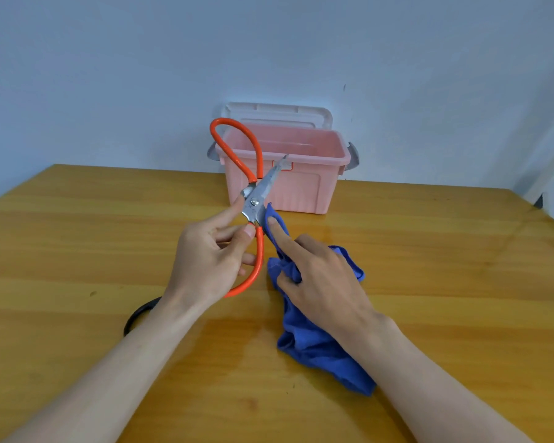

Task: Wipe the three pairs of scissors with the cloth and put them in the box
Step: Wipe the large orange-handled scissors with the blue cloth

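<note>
One black loop handle peeks from under the left forearm on the yellow wooden desk. Up front, the left hand grips the orange-handled steel scissors near the pivot, blades open, raised before the pink plastic box. The right hand bunches the blue cloth, forefinger pressing a fold against one blade. Box lid is up; its contents cannot be made out.

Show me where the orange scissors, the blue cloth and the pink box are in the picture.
orange scissors (257, 202), head view, on the metal near the pivot screw.
blue cloth (314, 343), head view, on the crumpled part lying on the table.
pink box (304, 190), head view, on its front wall.
</note>
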### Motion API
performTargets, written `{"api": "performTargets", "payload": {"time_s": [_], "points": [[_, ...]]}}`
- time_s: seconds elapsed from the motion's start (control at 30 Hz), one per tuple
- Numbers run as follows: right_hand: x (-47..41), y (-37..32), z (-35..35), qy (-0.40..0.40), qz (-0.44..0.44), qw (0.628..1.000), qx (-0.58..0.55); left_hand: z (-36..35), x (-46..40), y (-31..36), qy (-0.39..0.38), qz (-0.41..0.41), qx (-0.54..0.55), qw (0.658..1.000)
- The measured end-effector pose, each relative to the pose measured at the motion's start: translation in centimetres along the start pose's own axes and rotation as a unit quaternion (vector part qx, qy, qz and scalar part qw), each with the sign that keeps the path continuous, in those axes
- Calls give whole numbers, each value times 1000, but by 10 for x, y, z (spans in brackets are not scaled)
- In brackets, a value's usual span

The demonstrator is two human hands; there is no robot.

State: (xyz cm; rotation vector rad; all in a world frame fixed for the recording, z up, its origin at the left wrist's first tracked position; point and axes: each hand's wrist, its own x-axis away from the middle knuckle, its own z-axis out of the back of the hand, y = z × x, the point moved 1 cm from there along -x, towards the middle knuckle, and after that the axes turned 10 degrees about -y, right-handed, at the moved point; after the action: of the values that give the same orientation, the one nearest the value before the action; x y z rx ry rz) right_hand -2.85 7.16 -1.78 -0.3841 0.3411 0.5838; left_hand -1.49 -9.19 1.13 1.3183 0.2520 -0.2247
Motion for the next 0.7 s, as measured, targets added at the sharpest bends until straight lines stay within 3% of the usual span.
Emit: {"api": "performTargets", "payload": {"time_s": [0.23,0.7], "points": [[0,-3,-3,12,16,999,45,10,-4,-1,35,3,5,999],[1,1,1,-11,-13,999,43,2,-1,-2,-29,-10,-22,999]]}}
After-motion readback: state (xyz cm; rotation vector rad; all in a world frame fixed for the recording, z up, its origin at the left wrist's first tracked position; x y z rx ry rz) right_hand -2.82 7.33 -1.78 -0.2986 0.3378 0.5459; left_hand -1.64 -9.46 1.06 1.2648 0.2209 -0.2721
